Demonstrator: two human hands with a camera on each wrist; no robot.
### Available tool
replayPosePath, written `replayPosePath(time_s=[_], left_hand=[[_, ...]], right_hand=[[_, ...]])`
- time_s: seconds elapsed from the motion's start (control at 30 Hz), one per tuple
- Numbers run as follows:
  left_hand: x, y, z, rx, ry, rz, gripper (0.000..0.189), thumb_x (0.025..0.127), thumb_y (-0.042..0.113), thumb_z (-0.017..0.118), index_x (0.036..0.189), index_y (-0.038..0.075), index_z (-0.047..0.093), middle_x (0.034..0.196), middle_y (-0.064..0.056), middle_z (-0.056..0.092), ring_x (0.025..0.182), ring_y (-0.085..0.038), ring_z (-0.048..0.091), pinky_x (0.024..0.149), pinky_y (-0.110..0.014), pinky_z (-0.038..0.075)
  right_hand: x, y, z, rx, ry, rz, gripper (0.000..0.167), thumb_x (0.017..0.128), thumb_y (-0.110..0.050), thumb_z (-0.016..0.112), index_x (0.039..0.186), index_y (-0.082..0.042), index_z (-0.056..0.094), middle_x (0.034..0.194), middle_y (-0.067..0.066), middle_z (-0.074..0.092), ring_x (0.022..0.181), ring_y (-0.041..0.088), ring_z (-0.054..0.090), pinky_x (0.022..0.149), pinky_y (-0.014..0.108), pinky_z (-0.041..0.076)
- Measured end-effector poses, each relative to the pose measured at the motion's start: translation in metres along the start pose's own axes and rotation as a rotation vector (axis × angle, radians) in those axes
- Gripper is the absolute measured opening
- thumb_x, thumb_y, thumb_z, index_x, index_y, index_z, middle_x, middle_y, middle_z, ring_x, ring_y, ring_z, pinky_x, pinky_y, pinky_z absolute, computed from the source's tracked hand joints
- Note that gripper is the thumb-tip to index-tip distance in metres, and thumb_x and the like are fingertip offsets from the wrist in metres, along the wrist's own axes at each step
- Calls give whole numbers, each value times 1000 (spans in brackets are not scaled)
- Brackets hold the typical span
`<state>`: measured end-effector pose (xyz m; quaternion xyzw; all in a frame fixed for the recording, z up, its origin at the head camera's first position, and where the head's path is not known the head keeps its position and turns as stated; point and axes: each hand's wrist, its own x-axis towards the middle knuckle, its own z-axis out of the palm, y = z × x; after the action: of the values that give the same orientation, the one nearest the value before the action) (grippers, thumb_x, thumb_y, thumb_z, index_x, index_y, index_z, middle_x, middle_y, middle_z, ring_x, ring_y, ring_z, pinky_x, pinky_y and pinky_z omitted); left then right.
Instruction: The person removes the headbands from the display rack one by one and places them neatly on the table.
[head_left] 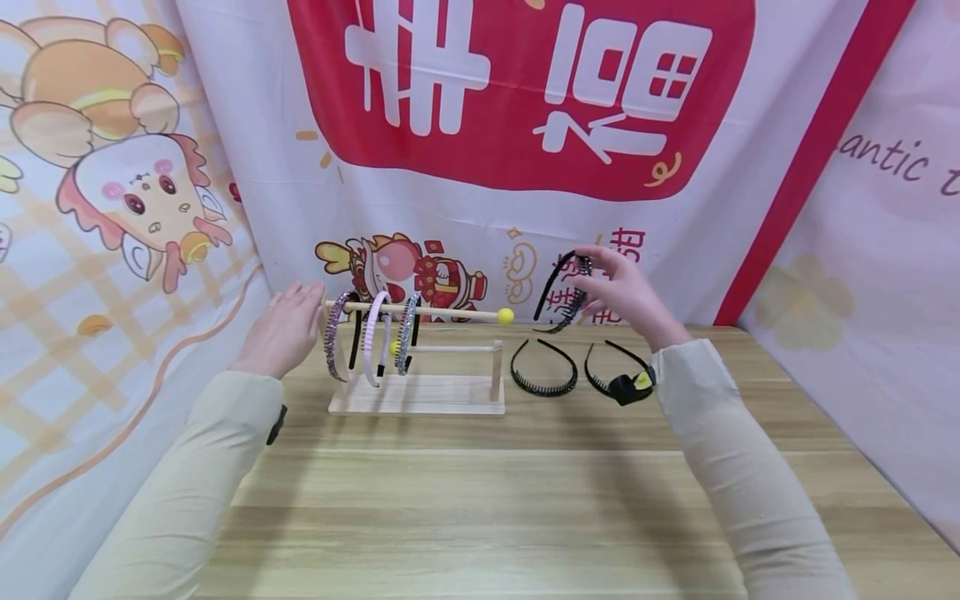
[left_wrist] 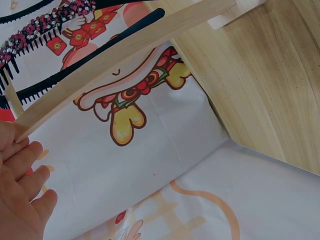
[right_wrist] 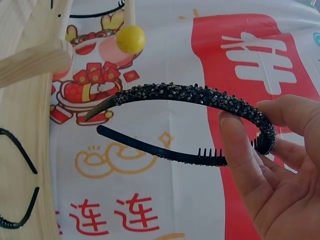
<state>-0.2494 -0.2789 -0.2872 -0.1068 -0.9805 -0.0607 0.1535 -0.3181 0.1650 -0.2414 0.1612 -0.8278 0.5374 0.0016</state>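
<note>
A black headband studded with dark glittering stones [right_wrist: 185, 93] is held up in my right hand [head_left: 622, 287], pinched between thumb and fingers near its curve, its two ends pointing left. My left hand [head_left: 281, 329] rests its fingers against the top of the left post of a wooden rack [head_left: 420, 406]; its thumb is hidden. On the rack's upper rod [head_left: 457, 314], tipped with a yellow ball [head_left: 506, 316], hang a purple glittery headband [head_left: 332, 337], a pale pink one [head_left: 370, 337] and a silvery one [head_left: 406, 333].
Right of the rack, a plain black toothed headband [head_left: 543, 389] lies on the wood-grain table [head_left: 465, 500]. Beside it is a black headband with a bow [head_left: 624, 389]. A lower rod [head_left: 446, 348] runs to a short post. Printed cloth [head_left: 465, 200] stands behind and at both sides.
</note>
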Motion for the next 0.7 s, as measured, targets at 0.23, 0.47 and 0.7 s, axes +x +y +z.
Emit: replayPosePath(time_s=[0.23,0.47,0.7], left_hand=[[0,0,0,7,5,1,46,100,14,31,138,-11,26,140,-31,28,130,-46,19,109,-54,9],[1,0,0,2,-3,-1,47,100,15,31,139,-10,25,141,-30,26,131,-46,18,109,-53,8],[0,1,-1,-3,-9,-4,47,100,14,31,139,-11,24,141,-31,25,131,-46,17,109,-53,7]], right_hand=[[-3,9,-17,1,21,-3,54,90,-19,61,139,-14,39,131,13,43,74,27,60,69,39,56],[-7,17,-31,20,36,18,56,90,-19,60,140,-11,36,134,14,41,72,25,62,66,36,57],[-11,27,-46,37,59,44,56,92,-17,58,142,-11,33,136,13,40,72,22,62,70,36,56]])
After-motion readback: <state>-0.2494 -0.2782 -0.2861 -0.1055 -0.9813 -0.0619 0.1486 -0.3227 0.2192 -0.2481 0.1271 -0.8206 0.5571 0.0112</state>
